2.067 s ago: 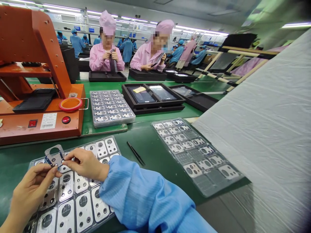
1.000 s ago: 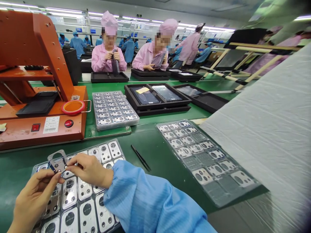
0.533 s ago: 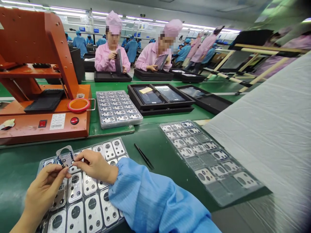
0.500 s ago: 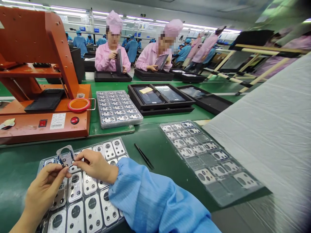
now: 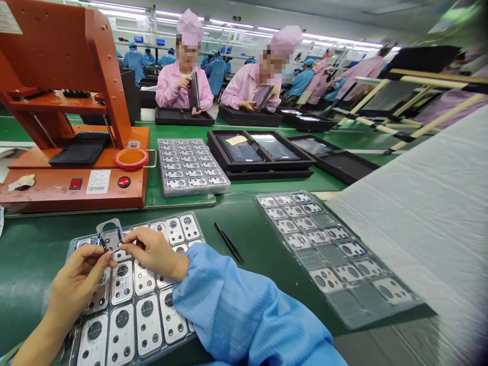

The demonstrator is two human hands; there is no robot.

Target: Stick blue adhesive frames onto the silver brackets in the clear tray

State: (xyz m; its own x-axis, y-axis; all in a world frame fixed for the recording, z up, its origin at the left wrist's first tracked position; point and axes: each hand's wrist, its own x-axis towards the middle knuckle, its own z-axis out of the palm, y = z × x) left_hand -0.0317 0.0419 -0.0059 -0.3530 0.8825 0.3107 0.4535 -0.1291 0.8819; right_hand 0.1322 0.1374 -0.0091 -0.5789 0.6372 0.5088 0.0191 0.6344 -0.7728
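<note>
A thin flat frame piece (image 5: pixel 111 235) with a large round cutout and dark blue edges is held up between my two hands. My left hand (image 5: pixel 78 277) pinches its lower left side between thumb and fingers. At its right edge, my right hand (image 5: pixel 154 250) grips it with thumb and forefinger. Just below both hands lies a clear plastic tray (image 5: pixel 137 300) filled with silver metal plates (image 5: pixel 122 317), each with one large dark circle and small round holes. My blue right sleeve (image 5: pixel 244 305) covers the tray's right edge.
Black tweezers (image 5: pixel 229 243) lie on the green mat (image 5: pixel 236 208). Right of them is a partly filled tray (image 5: pixel 324 256) of plates. An orange press (image 5: pixel 76 168) with a tape roll (image 5: pixel 131 158) stands at left, beside stacked trays (image 5: pixel 192 168). Black boxes (image 5: pixel 263 170) and two pink-clad workers (image 5: pixel 186 86) are beyond.
The whole view has shifted slightly, so the scene sits a little further right. Both hands keep the same hold on the frame piece.
</note>
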